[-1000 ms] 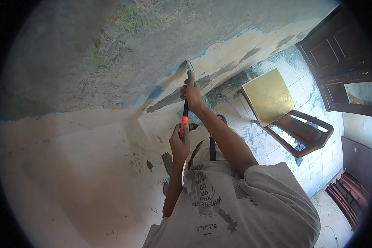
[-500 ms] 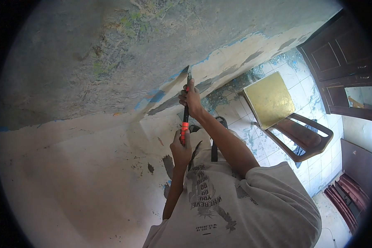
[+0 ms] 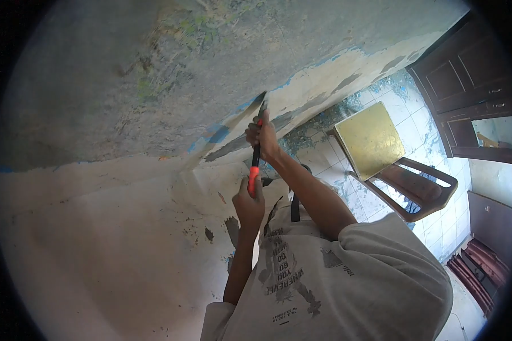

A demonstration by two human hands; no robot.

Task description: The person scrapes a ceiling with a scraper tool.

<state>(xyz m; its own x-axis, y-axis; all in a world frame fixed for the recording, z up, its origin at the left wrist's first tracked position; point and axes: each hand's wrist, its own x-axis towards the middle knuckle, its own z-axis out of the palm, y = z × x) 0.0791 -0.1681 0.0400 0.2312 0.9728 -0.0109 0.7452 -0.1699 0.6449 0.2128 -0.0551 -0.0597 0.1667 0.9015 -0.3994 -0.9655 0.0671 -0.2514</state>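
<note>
A long-handled scraper (image 3: 256, 153) with a black shaft and red-orange grip crosses the middle of the head view. Its dark blade end meets the wall (image 3: 318, 79) at the edge of the peeling grey-blue paint. My right hand (image 3: 262, 136) is closed around the upper shaft, just below the blade. Lower down, my left hand (image 3: 249, 204) wraps the red grip at the handle's end. Grey, rough paint covers the wall above the blade, while pale bared patches and blue flakes show beside it.
A wooden chair (image 3: 372, 142) with a yellowish seat stands at right on the tiled floor (image 3: 421, 133), which is strewn with paint flakes. Dark cabinets (image 3: 463, 79) line the far right. Folded dark-red material (image 3: 478, 273) lies at lower right.
The blade end has shifted slightly to the right along the paint edge. Both hands keep their hold on the scraper.
</note>
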